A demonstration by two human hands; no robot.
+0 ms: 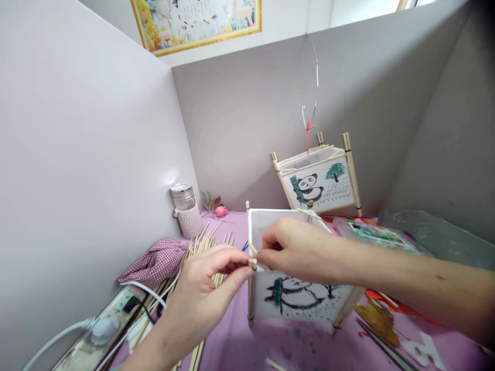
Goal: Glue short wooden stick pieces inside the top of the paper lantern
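Lantern corner post (251,301), upright at lower centre, is pinched near its top by the left hand (211,281), a slanting thin stick (252,249) being gripped alongside by the right hand (290,247).

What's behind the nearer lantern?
A second panda lantern, hung by red string, and the grey wall. The table directly behind can't be seen; the nearer lantern and right hand cover it.

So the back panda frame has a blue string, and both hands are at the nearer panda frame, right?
Not quite: the head view shows the string on the back panda frame is red, not blue. The left hand and right hand are indeed at the nearer panda frame.
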